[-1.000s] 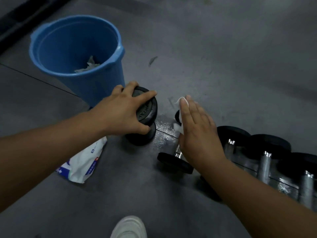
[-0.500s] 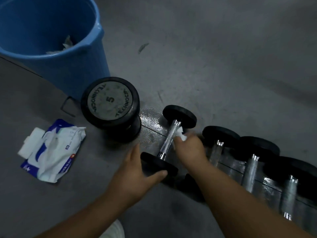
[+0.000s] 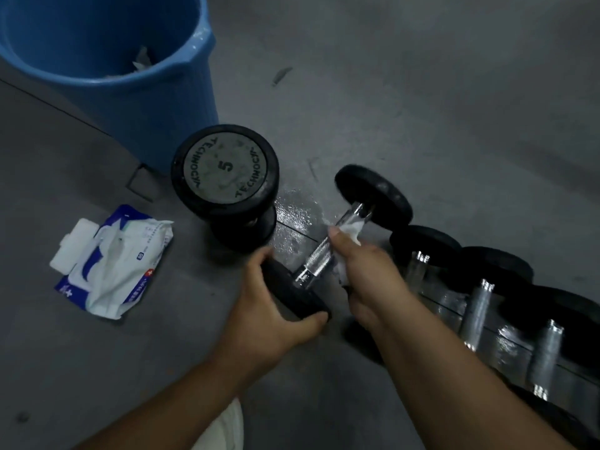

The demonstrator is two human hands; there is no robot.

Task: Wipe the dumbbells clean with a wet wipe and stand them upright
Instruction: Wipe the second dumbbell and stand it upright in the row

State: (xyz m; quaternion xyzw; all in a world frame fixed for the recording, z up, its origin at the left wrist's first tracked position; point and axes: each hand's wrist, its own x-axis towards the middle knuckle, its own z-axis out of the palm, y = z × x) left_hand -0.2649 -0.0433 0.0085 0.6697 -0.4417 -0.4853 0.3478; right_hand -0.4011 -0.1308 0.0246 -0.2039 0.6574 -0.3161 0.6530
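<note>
Head view: grey floor (image 3: 422, 92) fills the frame. A blue bucket (image 3: 156, 102) stands at upper left, with crumpled used wipes (image 3: 141, 61) inside. A row of dumbbells (image 3: 480, 303) lies side by side along the right, chrome handles showing, black heads touching or nearly so. An upright dumbbell (image 3: 225, 170) stands just beside the bucket, its top face marked "5". Between it and the row is the dumbbell being wiped (image 3: 319, 258), set slantwise, with its far head blurred; whether it rests on the floor cannot be told. A wipes pack (image 3: 110, 261), its flap open, lies on the floor left of the upright dumbbell. The left hand (image 3: 272, 323) grips the near head, fingers and thumb curled round its rim. The right hand (image 3: 367, 280) is closed round the chrome handle, pressing a white wet wipe (image 3: 352, 227) against it. A wet patch (image 3: 295, 209) glistens on the floor beside the handle.
</note>
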